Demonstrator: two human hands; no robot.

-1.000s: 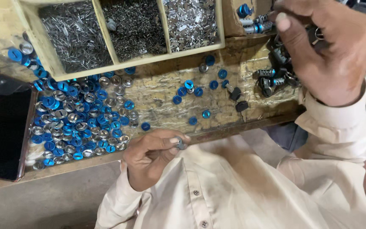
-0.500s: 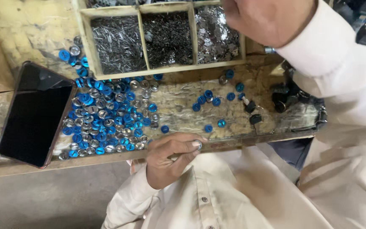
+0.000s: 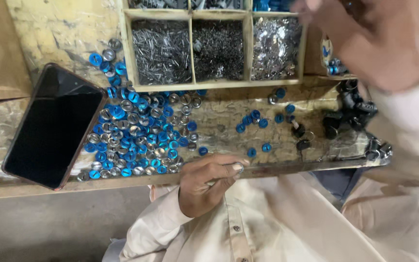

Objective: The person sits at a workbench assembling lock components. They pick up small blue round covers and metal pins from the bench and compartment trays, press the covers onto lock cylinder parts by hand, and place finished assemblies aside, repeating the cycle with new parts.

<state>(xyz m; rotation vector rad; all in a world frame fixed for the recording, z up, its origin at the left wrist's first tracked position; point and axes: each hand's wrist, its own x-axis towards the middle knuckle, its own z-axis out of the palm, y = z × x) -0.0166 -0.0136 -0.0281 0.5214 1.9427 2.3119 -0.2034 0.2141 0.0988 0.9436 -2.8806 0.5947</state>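
A small silver cap (image 3: 238,167) is pinched between the curled fingers of the left hand (image 3: 204,182) at the bench edge (image 3: 35,187), just beside a pile of blue and silver caps (image 3: 136,136). The right hand (image 3: 374,43) is raised and blurred; its grip cannot be told.

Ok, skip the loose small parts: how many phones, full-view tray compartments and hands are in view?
Black phone: 1
Wooden tray compartments in full view: 3
Hands: 2 (left hand pinching a small silver part; right hand raised, blurred)
Total: 6
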